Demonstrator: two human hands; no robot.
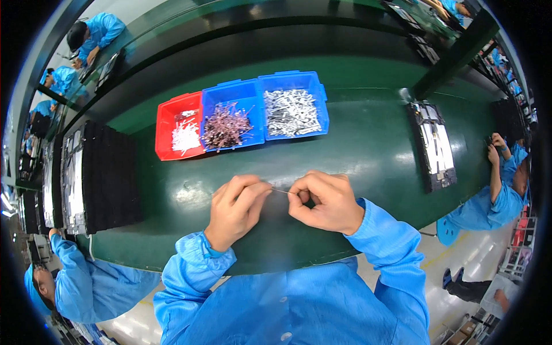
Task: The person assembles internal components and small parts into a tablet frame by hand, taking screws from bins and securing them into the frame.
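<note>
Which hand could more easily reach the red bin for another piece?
Probably the left hand: the red bin lies up on its side. Both hands pinch a thin strip; the right hand sits farther away.

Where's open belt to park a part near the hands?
Bare green belt lies between the blue bins and the tray, and between bins and both hands: left hand, right hand. Crowded at left: stacked black trays.

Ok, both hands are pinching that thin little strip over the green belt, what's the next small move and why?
Probably keep both pinches and draw the thin strip gently straight. It spans only the short gap between the left hand and right hand, above the green belt, touching nothing else. The three bins of parts sit farther out, so letting go of either end looks premature.
</note>
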